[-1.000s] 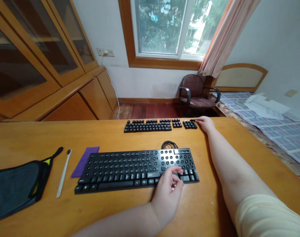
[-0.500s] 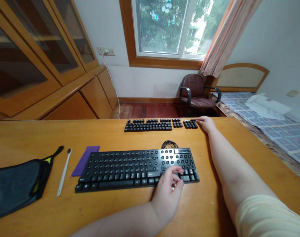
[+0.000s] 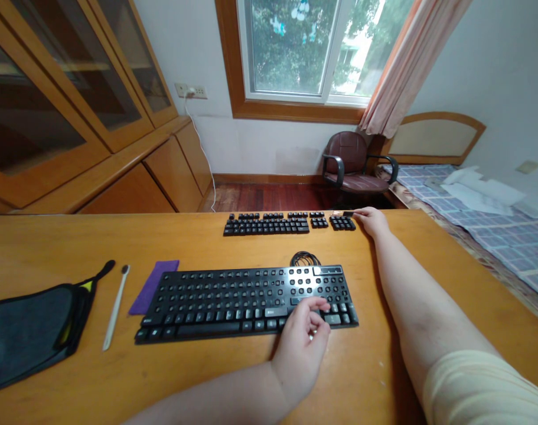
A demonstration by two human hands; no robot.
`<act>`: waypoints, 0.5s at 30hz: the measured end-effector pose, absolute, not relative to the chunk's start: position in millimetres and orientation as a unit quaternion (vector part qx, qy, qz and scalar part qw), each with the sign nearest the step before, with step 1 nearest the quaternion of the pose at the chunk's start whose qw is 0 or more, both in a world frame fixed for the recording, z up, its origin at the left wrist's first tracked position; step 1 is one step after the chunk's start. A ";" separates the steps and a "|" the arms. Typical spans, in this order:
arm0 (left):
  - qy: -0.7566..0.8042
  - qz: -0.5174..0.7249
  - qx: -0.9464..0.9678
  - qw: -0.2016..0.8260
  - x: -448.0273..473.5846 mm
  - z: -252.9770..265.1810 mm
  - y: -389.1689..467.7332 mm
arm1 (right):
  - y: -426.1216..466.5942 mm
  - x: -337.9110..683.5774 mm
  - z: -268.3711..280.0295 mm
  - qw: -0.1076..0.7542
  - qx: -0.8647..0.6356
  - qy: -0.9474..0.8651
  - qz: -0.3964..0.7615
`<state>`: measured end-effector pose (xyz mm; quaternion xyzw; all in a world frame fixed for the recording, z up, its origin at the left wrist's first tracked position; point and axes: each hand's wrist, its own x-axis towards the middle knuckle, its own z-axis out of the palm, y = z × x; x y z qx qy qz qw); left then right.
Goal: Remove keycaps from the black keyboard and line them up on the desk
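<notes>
A black keyboard [image 3: 206,327] lies on the desk. Its lower rows carry keycaps, while most upper rows show bare switch posts. My left hand [image 3: 302,345] rests at its lower right edge, fingers curled toward the thumb; a pale glint shows between them, too small to name. At the far desk edge, my right hand [image 3: 371,221] reaches out with fingertips closed at a small black keycap [image 3: 348,213]. Left of that hand, loose keycaps [image 3: 266,227] stand grouped in keyboard order, the number block [image 3: 342,224] closest to it.
A coiled black cable [image 3: 305,258] lies behind the keyboard. To the left are a purple cloth [image 3: 155,287], a white toothbrush [image 3: 116,310] with dark bristles and a dark grey pouch [image 3: 27,324]. Beyond the desk [image 3: 198,378] stand a chair [image 3: 348,162] and a bed [image 3: 455,195].
The black keycap at my right fingertips has shifted slightly toward the far edge, and those fingers moved a little with it. My left hand and the keyboard stay put.
</notes>
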<state>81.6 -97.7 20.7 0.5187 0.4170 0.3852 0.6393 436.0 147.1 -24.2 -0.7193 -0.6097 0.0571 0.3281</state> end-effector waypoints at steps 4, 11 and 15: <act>0.418 0.382 0.515 0.643 81.9 22.6 -97.6 | 146.5 436.2 -26.0 0.356 -0.717 -0.596 0.061; 0.416 0.383 0.514 0.645 81.7 23.5 -97.2 | 147.2 437.0 -25.6 0.352 -0.702 -0.614 0.076; 0.415 0.386 0.512 0.645 81.3 22.6 -97.6 | 146.8 436.7 -24.6 0.343 -0.699 -0.623 0.073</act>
